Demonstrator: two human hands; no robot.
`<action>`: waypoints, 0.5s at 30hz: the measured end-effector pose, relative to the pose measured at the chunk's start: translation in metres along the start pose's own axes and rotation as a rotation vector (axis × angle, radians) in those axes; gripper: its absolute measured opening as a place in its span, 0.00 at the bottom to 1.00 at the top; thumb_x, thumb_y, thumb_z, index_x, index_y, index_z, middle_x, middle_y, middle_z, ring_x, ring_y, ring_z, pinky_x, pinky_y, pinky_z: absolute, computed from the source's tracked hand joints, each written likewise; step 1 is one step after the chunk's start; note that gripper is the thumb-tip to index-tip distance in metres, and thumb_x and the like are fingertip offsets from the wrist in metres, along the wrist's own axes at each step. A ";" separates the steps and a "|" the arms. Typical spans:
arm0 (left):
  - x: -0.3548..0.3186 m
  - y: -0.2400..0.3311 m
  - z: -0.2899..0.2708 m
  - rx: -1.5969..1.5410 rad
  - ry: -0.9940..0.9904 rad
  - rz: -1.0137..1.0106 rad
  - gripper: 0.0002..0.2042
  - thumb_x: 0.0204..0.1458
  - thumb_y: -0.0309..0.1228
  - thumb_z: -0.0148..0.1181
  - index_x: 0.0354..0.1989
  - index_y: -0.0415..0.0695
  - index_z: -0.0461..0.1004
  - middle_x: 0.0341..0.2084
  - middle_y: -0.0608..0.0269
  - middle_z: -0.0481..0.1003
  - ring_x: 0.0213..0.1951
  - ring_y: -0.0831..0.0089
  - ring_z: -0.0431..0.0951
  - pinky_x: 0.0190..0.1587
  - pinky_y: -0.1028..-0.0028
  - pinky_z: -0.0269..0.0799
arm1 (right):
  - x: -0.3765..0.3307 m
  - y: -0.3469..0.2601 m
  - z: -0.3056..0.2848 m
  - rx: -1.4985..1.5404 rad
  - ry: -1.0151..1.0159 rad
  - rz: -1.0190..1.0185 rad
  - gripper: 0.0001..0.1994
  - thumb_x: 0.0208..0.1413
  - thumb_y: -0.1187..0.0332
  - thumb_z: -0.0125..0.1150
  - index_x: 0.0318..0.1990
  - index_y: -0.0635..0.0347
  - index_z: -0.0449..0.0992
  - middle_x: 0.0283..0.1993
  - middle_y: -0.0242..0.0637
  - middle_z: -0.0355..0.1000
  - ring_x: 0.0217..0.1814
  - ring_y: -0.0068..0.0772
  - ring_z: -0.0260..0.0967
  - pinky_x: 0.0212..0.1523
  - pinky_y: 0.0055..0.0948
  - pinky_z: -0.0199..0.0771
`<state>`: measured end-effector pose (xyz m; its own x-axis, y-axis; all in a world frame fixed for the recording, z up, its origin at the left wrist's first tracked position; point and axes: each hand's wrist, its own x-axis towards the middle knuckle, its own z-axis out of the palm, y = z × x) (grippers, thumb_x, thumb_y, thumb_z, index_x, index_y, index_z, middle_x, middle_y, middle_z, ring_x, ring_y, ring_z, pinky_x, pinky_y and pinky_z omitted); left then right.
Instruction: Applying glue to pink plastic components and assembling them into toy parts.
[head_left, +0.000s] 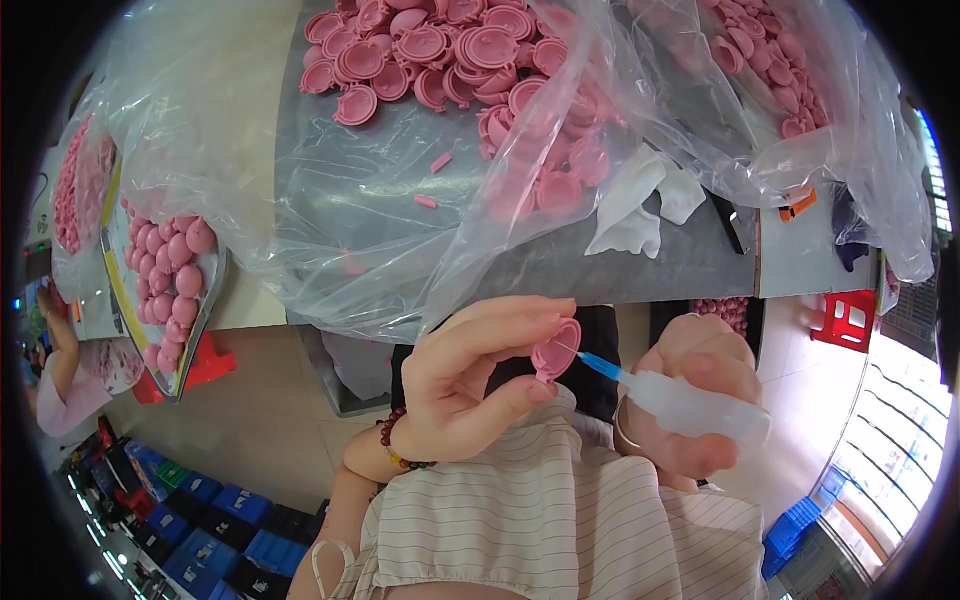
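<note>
A grey surface carries clear plastic bags heaped with pink caps; a tray of pink balls sits at its left end. Below the edge, the left hand pinches 1 pink cap between thumb and fingertips. The right hand is clenched around a squeeze bottle, its blue needle tip touching the cap's inside.

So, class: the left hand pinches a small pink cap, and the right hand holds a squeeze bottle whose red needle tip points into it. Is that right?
Not quite: the needle tip is blue, not red. The head view shows the left hand pinching the small pink cap, while the right hand holds the squeeze bottle, its blue needle tip pointing into the cap.
</note>
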<state>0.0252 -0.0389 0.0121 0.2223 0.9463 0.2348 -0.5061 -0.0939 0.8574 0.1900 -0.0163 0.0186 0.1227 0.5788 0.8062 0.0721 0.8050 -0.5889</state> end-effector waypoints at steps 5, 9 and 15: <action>0.003 0.000 0.000 -0.217 -0.016 -0.067 0.19 0.45 0.19 0.52 0.48 0.37 0.59 0.46 0.41 0.62 0.43 0.61 0.69 0.45 0.66 0.66 | 0.016 0.003 -0.019 -0.029 0.374 0.121 0.24 0.51 0.51 0.42 0.40 0.69 0.65 0.23 0.38 0.61 0.23 0.26 0.55 0.21 0.21 0.51; 0.000 0.000 -0.006 -0.436 -0.036 -0.205 0.19 0.48 0.25 0.52 0.49 0.44 0.57 0.45 0.40 0.63 0.37 0.59 0.72 0.37 0.62 0.71 | 0.040 0.025 -0.070 -0.527 0.457 0.213 0.20 0.51 0.67 0.49 0.48 0.73 0.58 0.36 0.49 0.67 0.37 0.34 0.64 0.31 0.23 0.62; 0.007 -0.004 -0.005 -0.581 -0.111 -0.262 0.18 0.48 0.25 0.52 0.49 0.44 0.58 0.45 0.42 0.63 0.36 0.60 0.72 0.36 0.63 0.72 | 0.056 0.047 -0.168 -0.823 0.370 0.507 0.28 0.44 0.73 0.59 0.51 0.73 0.54 0.39 0.52 0.69 0.43 0.32 0.66 0.42 0.23 0.64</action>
<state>0.0246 -0.0306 0.0083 0.4688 0.8746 0.1236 -0.7851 0.3484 0.5120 0.3670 0.0317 0.0265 0.6137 0.6371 0.4664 0.5644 0.0591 -0.8234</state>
